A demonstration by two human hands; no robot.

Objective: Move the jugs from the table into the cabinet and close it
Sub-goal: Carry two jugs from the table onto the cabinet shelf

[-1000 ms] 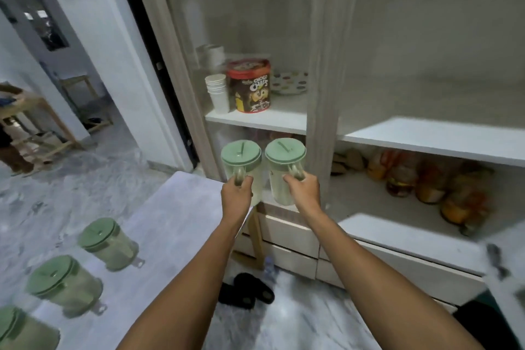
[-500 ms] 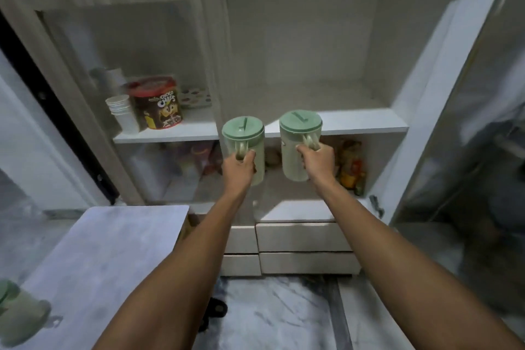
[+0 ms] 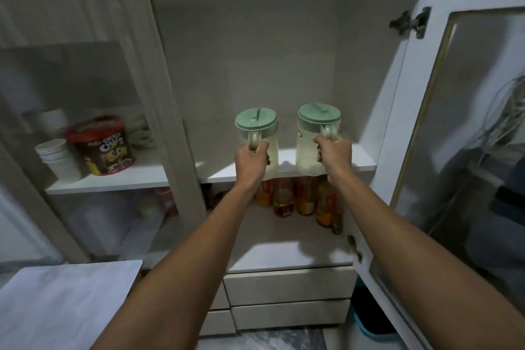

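I hold two translucent jugs with pale green lids, one in each hand, by their handles. My left hand [image 3: 251, 160] grips the left jug [image 3: 257, 128]; my right hand [image 3: 333, 152] grips the right jug [image 3: 312, 139]. Both jugs are upright at the front edge of the cabinet's upper shelf [image 3: 360, 166], in the open right compartment. Whether their bases touch the shelf I cannot tell. The cabinet's glass door [image 3: 454, 150] stands swung open on the right.
Several bottles [image 3: 305, 202] stand on the lower shelf under the jugs. Behind the closed left glass door are a Choco Chips tub [image 3: 102, 148] and stacked paper cups [image 3: 58, 158]. The table's corner [image 3: 65, 301] is at lower left, drawers [image 3: 289, 287] below.
I have come closer to the cabinet and raised both jugs from below the shelf edge up to shelf level. The jugs left on the table have dropped out of view.
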